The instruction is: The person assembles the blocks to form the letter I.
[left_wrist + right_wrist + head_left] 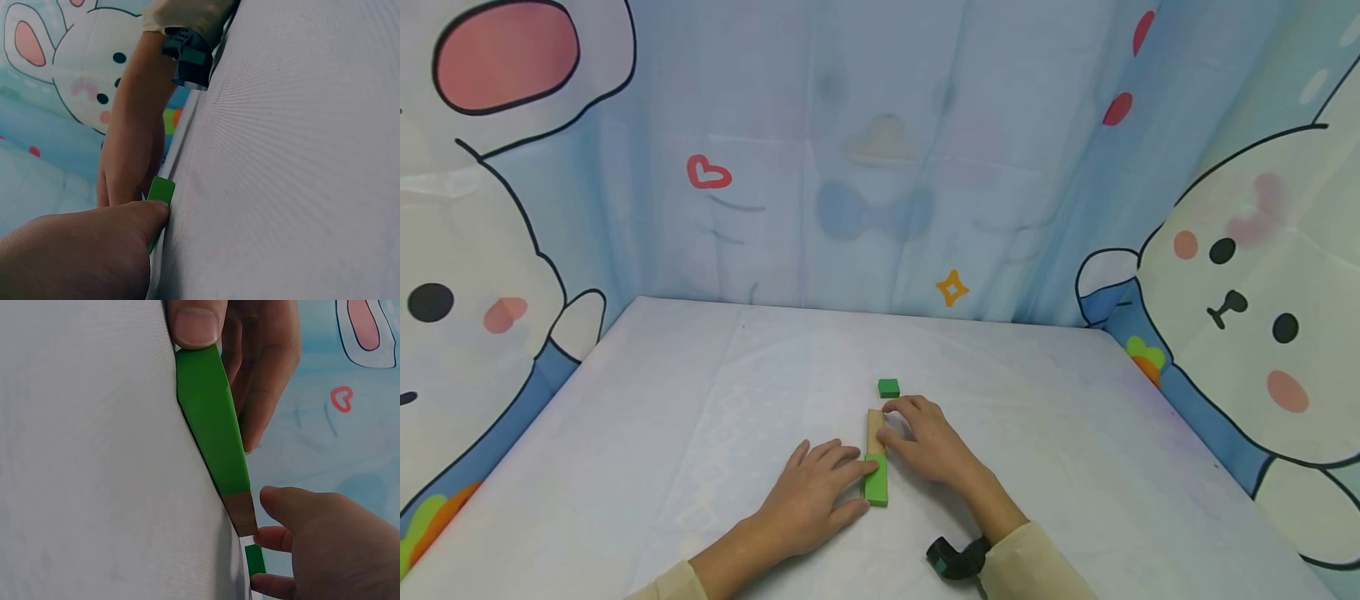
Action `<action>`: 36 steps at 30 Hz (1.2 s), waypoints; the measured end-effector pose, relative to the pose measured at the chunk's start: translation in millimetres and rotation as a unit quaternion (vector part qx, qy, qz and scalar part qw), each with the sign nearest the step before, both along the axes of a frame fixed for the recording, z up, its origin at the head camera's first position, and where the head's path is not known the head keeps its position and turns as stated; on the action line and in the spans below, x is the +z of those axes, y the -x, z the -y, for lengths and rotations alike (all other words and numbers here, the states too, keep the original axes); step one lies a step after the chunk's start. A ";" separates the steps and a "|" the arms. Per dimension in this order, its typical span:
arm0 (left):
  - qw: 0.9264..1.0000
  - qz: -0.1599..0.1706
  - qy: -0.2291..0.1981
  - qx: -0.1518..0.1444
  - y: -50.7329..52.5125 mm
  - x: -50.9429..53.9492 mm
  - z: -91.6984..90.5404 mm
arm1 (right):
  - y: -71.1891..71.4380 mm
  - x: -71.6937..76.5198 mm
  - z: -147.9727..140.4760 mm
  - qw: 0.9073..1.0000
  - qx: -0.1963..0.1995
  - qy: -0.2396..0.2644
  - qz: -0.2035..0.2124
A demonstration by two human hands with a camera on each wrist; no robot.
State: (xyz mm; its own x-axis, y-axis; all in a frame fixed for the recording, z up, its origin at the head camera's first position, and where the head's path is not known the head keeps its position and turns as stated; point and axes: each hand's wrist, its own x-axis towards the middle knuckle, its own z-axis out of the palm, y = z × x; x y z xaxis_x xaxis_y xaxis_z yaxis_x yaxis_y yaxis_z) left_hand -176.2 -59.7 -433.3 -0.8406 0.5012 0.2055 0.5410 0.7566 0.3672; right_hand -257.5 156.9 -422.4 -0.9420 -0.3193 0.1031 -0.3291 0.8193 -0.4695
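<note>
In the head view, a long bright-green block (pixel 877 487) and a natural wood-coloured block (pixel 876 429) lie end to end in a line on the white-covered table. My left hand (pixel 816 492) holds the long green block, its thumb (pixel 197 328) at the near end and its index finger reaching over the far part. By the wooden block is my right hand (pixel 936 442), its thumb and index fingertip close to the right side and far end. The right wrist view shows a gap between that thumb (pixel 275 500) and the wood. A small darker-green block (pixel 888 388) lies just beyond the fingers.
The white tablecloth (pixel 625 467) spreads to both sides. A blue curtain (pixel 880 167) with cartoon figures hangs behind the table and along its sides. A black wrist camera (pixel 958 558) is strapped to the right wrist.
</note>
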 end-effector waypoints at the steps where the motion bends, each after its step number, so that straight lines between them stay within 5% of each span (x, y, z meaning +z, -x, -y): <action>1: 1.000 0.001 0.001 0.000 0.0 0.0 -0.1 | 0.0 0.2 -0.1 1.000 0.000 0.002 0.001; 36: 0.998 0.009 -0.055 0.012 2.5 -5.8 0.1 | 3.5 0.1 -2.8 1.000 -0.007 0.005 0.011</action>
